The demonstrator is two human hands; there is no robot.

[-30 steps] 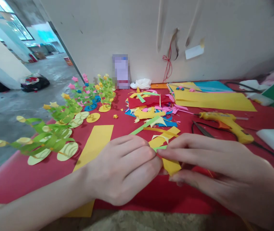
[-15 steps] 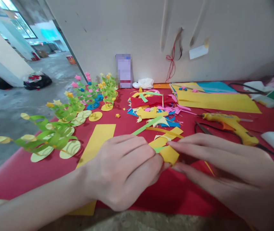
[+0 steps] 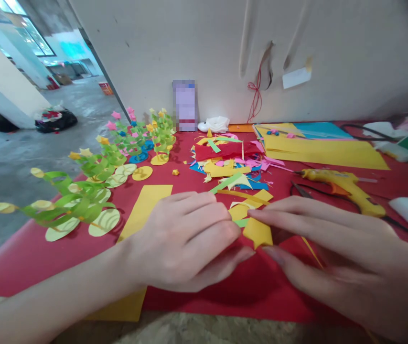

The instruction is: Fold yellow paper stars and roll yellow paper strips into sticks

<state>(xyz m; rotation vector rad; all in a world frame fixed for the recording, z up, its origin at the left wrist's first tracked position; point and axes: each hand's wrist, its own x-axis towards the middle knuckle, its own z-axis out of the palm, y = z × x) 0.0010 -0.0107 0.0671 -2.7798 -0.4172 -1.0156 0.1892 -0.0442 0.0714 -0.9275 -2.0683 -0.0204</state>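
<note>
Between the thumb and fingers of my right hand (image 3: 336,253) is a small folded yellow paper star (image 3: 259,232), its points showing. My left hand (image 3: 193,241) is curled closed just left of the star. Its thumb tip lies close to the star's lower edge; whether it touches, I cannot tell, and what the curled fingers hold is hidden. Behind the hands lie yellow paper pieces (image 3: 263,197) and a light green strip (image 3: 230,182). A long yellow paper sheet (image 3: 150,203) lies partly under my left forearm.
Curly green paper plants (image 3: 69,193) on round bases stand at the left. Paper scraps (image 3: 229,160) are heaped mid-table. A yellow glue gun (image 3: 347,188) and dark scissors (image 3: 301,190) lie at the right. A phone (image 3: 185,105) leans on the back wall.
The paper star has shifted slightly right and turned, so its points show more. My left fingers have drawn back a little from it, and the left thumb is straighter.
</note>
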